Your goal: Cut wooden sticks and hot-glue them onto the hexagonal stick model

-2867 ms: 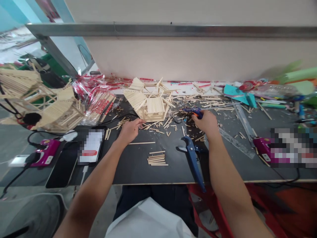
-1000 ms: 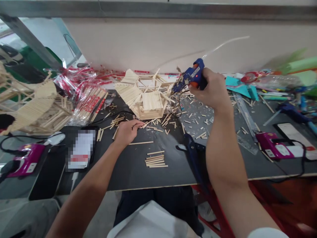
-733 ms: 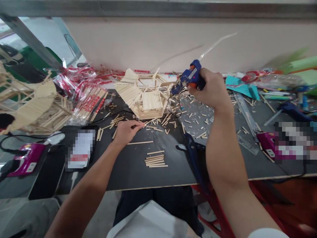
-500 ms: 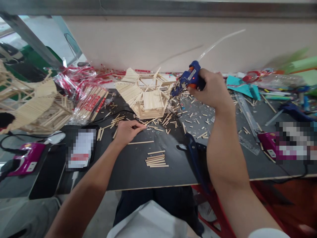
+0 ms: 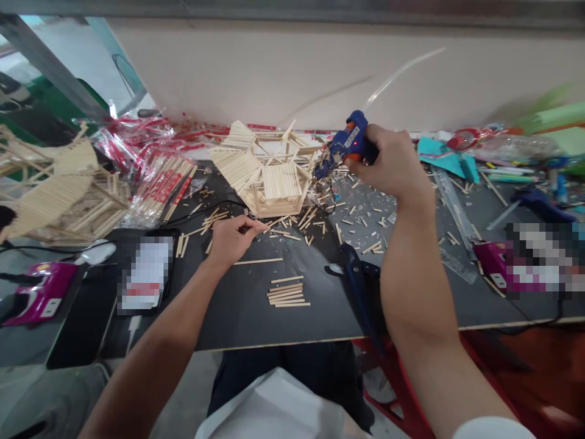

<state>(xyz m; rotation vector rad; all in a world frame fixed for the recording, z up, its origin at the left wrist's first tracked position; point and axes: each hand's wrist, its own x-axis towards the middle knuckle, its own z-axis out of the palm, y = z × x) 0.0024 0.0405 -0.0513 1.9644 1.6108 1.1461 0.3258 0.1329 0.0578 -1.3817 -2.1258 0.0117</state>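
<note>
My right hand (image 5: pixel 395 161) grips a blue hot glue gun (image 5: pixel 350 143), with a clear glue stick (image 5: pixel 402 73) poking out of its back. The gun's nozzle points down at the right side of a small wooden model (image 5: pixel 281 183) built of thin sticks. In front of that model, my left hand (image 5: pixel 233 241) hovers low over the table with thumb and fingers pinched together. What lies between those fingertips is too small to make out. Short cut sticks (image 5: pixel 308 216) are scattered around the model's base, and a small row of sticks (image 5: pixel 287 295) lies nearer the front edge.
Blue-handled cutters (image 5: pixel 359 280) lie at the table's front, beside my right forearm. To the left are another stick model (image 5: pixel 55 195), wrapped stick bundles (image 5: pixel 162 189), a phone (image 5: pixel 148 274) and a magenta power box (image 5: pixel 43 292). A clear ruler (image 5: pixel 454 204) lies on the right.
Everything in view shifts slightly left and up. My left hand stays pinched in front of the model, and the glue gun's nozzle remains at the model's right side.
</note>
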